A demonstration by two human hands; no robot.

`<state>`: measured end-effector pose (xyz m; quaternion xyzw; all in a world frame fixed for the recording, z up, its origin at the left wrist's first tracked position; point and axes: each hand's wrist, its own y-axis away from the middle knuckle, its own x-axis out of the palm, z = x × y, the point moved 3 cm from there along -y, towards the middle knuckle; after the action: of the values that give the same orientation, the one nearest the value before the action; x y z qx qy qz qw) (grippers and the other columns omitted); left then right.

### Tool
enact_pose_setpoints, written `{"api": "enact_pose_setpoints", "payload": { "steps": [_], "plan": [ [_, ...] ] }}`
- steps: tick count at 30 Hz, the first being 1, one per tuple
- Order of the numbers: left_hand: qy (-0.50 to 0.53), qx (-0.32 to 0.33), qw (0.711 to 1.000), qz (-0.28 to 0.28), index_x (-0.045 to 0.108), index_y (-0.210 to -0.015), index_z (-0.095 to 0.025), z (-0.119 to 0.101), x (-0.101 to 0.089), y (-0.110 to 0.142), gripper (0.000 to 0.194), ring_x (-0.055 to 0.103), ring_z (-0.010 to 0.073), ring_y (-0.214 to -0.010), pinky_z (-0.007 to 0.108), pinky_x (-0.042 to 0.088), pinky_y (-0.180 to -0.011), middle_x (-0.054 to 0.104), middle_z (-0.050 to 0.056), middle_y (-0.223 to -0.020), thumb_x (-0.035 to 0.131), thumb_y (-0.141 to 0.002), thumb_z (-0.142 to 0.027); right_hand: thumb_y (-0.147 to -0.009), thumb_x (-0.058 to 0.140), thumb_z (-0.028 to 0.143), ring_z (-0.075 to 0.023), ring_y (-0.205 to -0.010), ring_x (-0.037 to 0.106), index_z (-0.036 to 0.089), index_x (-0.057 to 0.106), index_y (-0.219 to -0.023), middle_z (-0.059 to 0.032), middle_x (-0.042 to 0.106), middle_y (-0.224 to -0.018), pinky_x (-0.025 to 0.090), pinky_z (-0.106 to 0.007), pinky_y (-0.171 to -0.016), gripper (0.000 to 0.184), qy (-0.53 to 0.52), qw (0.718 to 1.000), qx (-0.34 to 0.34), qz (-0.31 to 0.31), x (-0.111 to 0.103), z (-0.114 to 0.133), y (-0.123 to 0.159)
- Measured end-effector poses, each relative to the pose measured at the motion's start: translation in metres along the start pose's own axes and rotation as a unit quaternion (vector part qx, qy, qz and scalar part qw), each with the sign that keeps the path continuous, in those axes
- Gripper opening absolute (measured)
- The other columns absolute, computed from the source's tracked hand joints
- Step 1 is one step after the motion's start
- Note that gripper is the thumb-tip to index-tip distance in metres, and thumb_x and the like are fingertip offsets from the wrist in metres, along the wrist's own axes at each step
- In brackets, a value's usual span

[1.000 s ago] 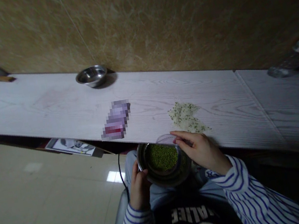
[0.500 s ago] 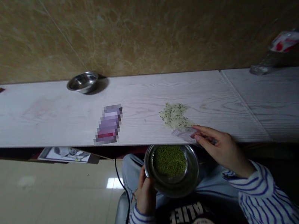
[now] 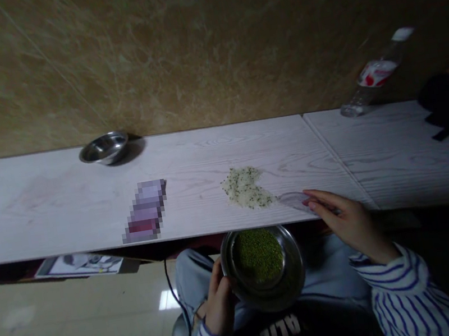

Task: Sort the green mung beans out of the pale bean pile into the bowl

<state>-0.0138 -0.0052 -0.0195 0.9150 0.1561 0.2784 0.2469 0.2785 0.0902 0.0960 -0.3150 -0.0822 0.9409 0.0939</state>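
So the left hand point(image 3: 220, 302) is clamped on the side of a steel bowl point(image 3: 297, 270), thumb and fingers closed around its rim. The bowl sits over the lap, mouth facing up, round so no real long axis, and the green beans point(image 3: 259, 254) are right beside that grip.

Up and right of it, the right hand point(image 3: 350, 222) has thumb and fingertips pinched together on a clear plastic piece point(image 3: 293, 201) — long axis running roughly along the table edge, free end pointing left, away from the fingers. That end is right at the edge of a white-and-green pile of grains point(image 3: 247, 188); can't tell if they touch.

Farther out from the pinch: a pixelated purple rectangle point(image 3: 146, 210) well left, a bottle point(image 3: 375, 74) beyond it to the right, and a second steel bowl point(image 3: 106, 158) far left.
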Motion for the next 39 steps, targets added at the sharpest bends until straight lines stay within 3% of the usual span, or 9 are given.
{"api": "enact_pose_setpoints", "payload": {
  "steps": [2, 5, 9, 12, 16, 19, 22, 31, 39],
  "plan": [
    [-0.008, -0.009, 1.0, 0.011, 0.069, -0.123, -0.023, 0.003, 0.002, -0.001, 0.052, 0.066, 0.0244, -0.083, 0.035, 0.051, -0.076, 0.074, 0.004, -0.092, 0.074, -0.071, -0.031, -0.087, 0.063, 0.04, -0.0267, -0.098, 0.077, 0.022, 0.078, -0.112, -0.0102, 0.081, -0.107, 0.063, -0.04, -0.088, 0.035, 0.0, 1.0, 0.007, -0.004, -0.003, -0.005, -0.003],
    [-0.016, -0.009, 1.0, -0.007, 0.068, -0.125, -0.023, 0.009, 0.004, -0.001, 0.056, 0.066, 0.028, -0.098, 0.038, 0.052, -0.084, 0.075, 0.008, -0.106, 0.076, -0.071, -0.035, -0.085, 0.063, 0.04, -0.0273, -0.091, 0.078, 0.019, 0.076, -0.115, -0.0116, 0.081, -0.1, 0.063, -0.042, -0.084, 0.039, -0.001, 0.999, 0.031, -0.039, -0.008, -0.012, -0.011],
    [-0.013, -0.031, 0.999, -0.012, 0.065, -0.13, -0.023, 0.012, 0.009, -0.001, 0.059, 0.069, 0.0288, -0.101, 0.035, 0.055, -0.075, 0.075, 0.009, -0.116, 0.076, -0.073, -0.032, -0.084, 0.063, 0.039, -0.0265, -0.084, 0.078, 0.016, 0.073, -0.118, -0.0126, 0.081, -0.095, 0.063, -0.043, -0.081, 0.042, -0.015, 0.997, 0.067, -0.043, -0.008, -0.021, -0.018],
    [0.001, -0.004, 1.0, -0.007, 0.069, -0.126, -0.022, 0.007, 0.014, -0.003, 0.055, 0.066, 0.0304, -0.117, 0.034, 0.056, -0.087, 0.075, 0.008, -0.123, 0.078, -0.072, -0.032, -0.084, 0.062, 0.039, -0.0255, -0.079, 0.077, 0.016, 0.071, -0.12, -0.0127, 0.081, -0.094, 0.063, -0.042, -0.079, 0.043, -0.02, 0.995, 0.086, -0.043, -0.006, -0.025, -0.014],
    [-0.001, -0.012, 1.0, -0.005, 0.069, -0.126, -0.023, 0.004, 0.017, -0.004, 0.057, 0.065, 0.0309, -0.119, 0.035, 0.056, -0.092, 0.076, 0.007, -0.123, 0.078, -0.07, -0.029, -0.086, 0.061, 0.043, -0.0253, -0.081, 0.077, 0.017, 0.068, -0.123, -0.0125, 0.08, -0.094, 0.063, -0.04, -0.077, 0.045, -0.001, 0.994, 0.095, -0.062, -0.005, -0.025, 0.002],
    [0.005, -0.024, 1.0, -0.012, 0.07, -0.126, -0.023, 0.006, 0.017, -0.005, 0.057, 0.066, 0.031, -0.118, 0.037, 0.055, -0.093, 0.076, 0.007, -0.121, 0.079, -0.071, -0.03, -0.085, 0.062, 0.046, -0.0272, -0.083, 0.077, 0.018, 0.067, -0.125, -0.0122, 0.079, -0.092, 0.062, -0.041, -0.077, 0.049, 0.056, 0.99, 0.102, -0.083, -0.003, -0.018, 0.014],
    [0.02, -0.036, 0.999, -0.008, 0.071, -0.124, -0.024, 0.007, 0.019, -0.004, 0.054, 0.067, 0.0301, -0.115, 0.036, 0.054, -0.091, 0.077, 0.008, -0.12, 0.081, -0.071, -0.032, -0.085, 0.061, 0.046, -0.0256, -0.072, 0.075, 0.018, 0.068, -0.124, -0.0096, 0.078, -0.08, 0.06, -0.04, -0.071, 0.049, 0.101, 0.987, 0.102, -0.078, 0.006, -0.005, 0.018],
    [0.029, -0.013, 0.999, -0.008, 0.071, -0.126, -0.023, 0.001, 0.017, -0.001, 0.057, 0.063, 0.0348, -0.123, 0.046, 0.048, -0.105, 0.075, 0.011, -0.126, 0.081, -0.071, -0.034, -0.089, 0.054, 0.042, -0.0216, -0.059, 0.07, 0.014, 0.064, -0.129, -0.0056, 0.077, -0.071, 0.054, -0.033, -0.06, 0.05, 0.094, 0.99, 0.098, -0.031, 0.045, 0.029, 0.009],
    [0.009, -0.007, 1.0, -0.007, 0.071, -0.124, -0.025, 0.001, 0.011, -0.002, 0.053, 0.063, 0.0331, -0.12, 0.045, 0.05, -0.1, 0.075, 0.009, -0.123, 0.078, -0.073, -0.034, -0.091, 0.055, 0.035, -0.021, -0.057, 0.069, 0.014, 0.062, -0.131, -0.0049, 0.077, -0.07, 0.053, -0.032, -0.055, 0.046, 0.064, 0.997, 0.039, -0.015, 0.07, 0.046, 0.006]
  ]
}}
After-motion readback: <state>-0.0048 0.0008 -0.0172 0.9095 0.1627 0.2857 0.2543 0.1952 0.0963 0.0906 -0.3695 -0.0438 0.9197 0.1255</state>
